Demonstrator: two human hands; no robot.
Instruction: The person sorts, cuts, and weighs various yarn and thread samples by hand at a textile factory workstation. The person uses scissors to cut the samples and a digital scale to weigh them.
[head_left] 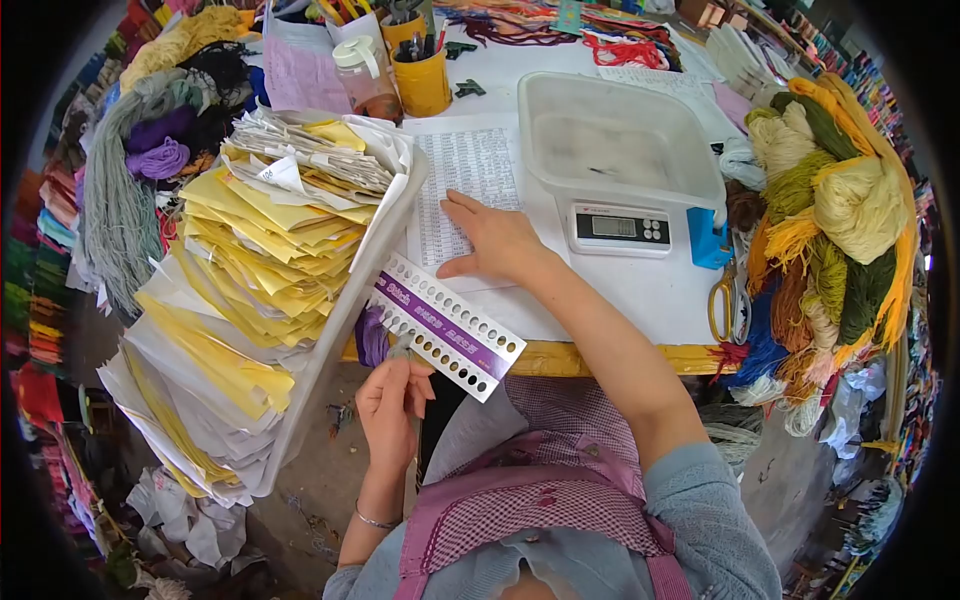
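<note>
My right hand [490,240] lies with its fingers spread on a printed sheet [450,165] full of small tables. My left hand [392,400] is closed in a pinch at the lower edge of a white punched thread card [450,335]. This card has a purple printed band and rows of round holes along both long sides. It slants over the table's front edge, its upper part just below my right hand. A bundle of purple thread [372,337] hangs at the card's left end, partly hidden by it. Whether my left fingers also pinch thread is not clear.
A long bin [345,300] packed with yellow and white papers stands at left. Behind are a clear plastic tub [620,125] on a digital scale [620,229], a yellow pen cup [422,82] and a lidded jar [365,75]. Scissors [722,300] and yarn skeins [830,220] sit right.
</note>
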